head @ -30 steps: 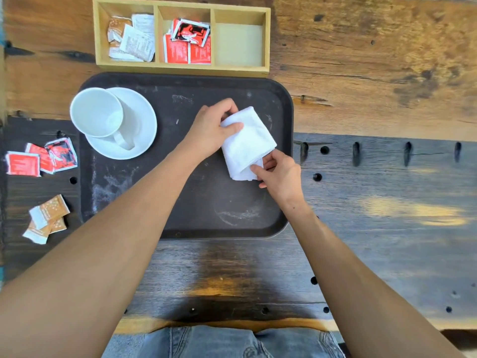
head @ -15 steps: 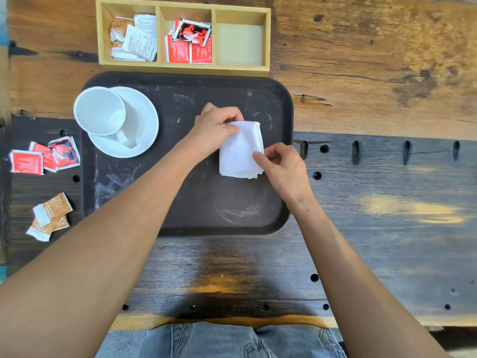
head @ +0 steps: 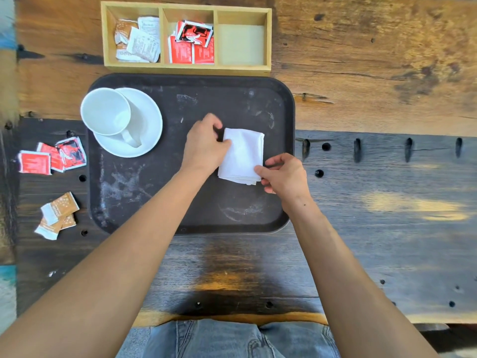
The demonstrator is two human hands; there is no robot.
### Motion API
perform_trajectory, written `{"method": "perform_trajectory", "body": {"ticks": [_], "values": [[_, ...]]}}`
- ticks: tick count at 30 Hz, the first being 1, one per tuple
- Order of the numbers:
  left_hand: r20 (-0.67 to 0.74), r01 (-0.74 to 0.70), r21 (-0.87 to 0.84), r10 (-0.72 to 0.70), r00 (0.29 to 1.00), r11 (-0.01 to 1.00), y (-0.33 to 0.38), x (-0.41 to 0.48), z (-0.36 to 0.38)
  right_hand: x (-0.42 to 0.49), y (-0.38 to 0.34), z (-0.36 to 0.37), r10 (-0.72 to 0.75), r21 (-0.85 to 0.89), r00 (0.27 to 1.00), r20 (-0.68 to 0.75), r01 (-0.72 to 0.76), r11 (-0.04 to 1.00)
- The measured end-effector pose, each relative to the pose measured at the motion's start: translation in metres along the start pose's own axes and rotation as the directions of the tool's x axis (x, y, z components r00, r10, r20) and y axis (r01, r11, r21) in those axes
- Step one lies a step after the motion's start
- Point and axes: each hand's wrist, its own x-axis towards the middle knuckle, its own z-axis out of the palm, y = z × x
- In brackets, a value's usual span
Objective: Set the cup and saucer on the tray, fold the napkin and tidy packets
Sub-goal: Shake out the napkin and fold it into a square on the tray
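Our left hand (head: 206,143) pinches the far left corner of the folded white napkin (head: 242,156), and our right hand (head: 282,175) grips its near right corner. A second ago the napkin sat askew; now we have squared it flat on the dark tray (head: 160,202). Folding looks nearly done. The cup (head: 105,111) stands on its saucer (head: 147,125) at the tray's left. Loose packets (head: 53,157) remain on the surface (head: 387,202), outside the wooden organiser (head: 187,68).

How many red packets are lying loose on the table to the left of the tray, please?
3 show, overlapping beside the tray's left edge: one at far left, one in the middle largely covered, and one at right with a black panel. Others may hide underneath.
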Motion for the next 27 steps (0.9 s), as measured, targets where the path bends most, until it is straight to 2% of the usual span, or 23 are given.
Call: {"method": "perform_trajectory", "body": {"ticks": [3, 6, 13, 16, 19, 22, 27], "values": [[0.144, 0.253, -0.060, -0.243, 0.959, 0.966, -0.017, -0.021, -0.001, -0.003, 0.004, 0.004, 0.062, 0.009, 0.998, 0.015, -0.063, 0.998], [0.219, 0.338, -0.117, -0.307, 0.926, 0.934, -0.027, -0.033, 0.001, -0.005, 0.008, 0.006, 0.069, 0.061, 0.998, 0.002, -0.069, 0.996], [0.257, 0.407, -0.280, -0.340, 0.904, 0.870, -0.028, -0.041, 0.009, -0.017, 0.020, 0.008, -0.111, -0.129, 0.979, -0.168, 0.090, 0.988], [0.291, 0.441, -0.333, -0.354, 0.889, 0.833, -0.028, -0.043, 0.012, -0.017, 0.022, 0.009, -0.022, -0.026, 0.992, -0.122, 0.019, 0.999], [0.306, 0.468, -0.386, -0.368, 0.878, 0.795, -0.029, -0.044, 0.015, -0.015, 0.024, 0.011, 0.009, -0.087, 0.997, -0.077, -0.015, 0.996], [0.315, 0.492, -0.432, -0.385, 0.868, 0.756, -0.029, -0.045, 0.015, -0.014, 0.019, 0.013, 0.050, 0.085, 0.999, -0.010, -0.049, 0.995], [0.317, 0.482, -0.562, -0.364, 0.876, 0.672, -0.019, -0.029, 0.007, 0.010, -0.004, 0.011, -0.031, 0.253, 0.999, 0.026, 0.024, 0.967]]}}
